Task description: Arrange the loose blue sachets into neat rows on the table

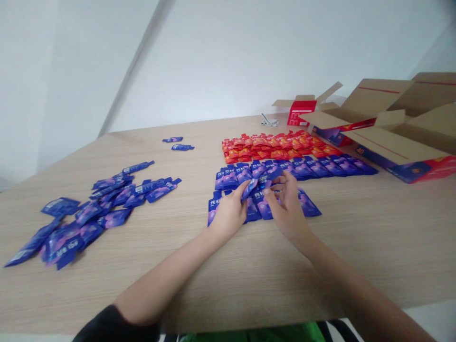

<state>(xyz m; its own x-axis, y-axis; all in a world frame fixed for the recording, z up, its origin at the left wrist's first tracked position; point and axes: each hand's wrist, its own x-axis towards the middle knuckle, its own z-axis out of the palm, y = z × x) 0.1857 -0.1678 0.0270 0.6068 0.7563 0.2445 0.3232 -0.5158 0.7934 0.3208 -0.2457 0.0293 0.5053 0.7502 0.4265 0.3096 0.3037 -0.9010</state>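
Observation:
My left hand [230,213] pinches a blue sachet [250,188] at its fingertips, above the rows of blue-purple sachets [295,168] laid out on the wooden table [199,280]. My right hand [288,209] is just to the right, its spread fingers close to that sachet and over the same rows. Both hands hide part of the nearest row. Printed characters show on the sachets, but the text is too small to read.
A loose heap of blue sachets [85,213] lies at the left, and two more [177,142] lie further back. Behind the blue rows are rows of red-orange sachets [274,147]. An open cardboard carton [395,123], a small red box [302,110] and a silvery object [269,121] stand at the back right.

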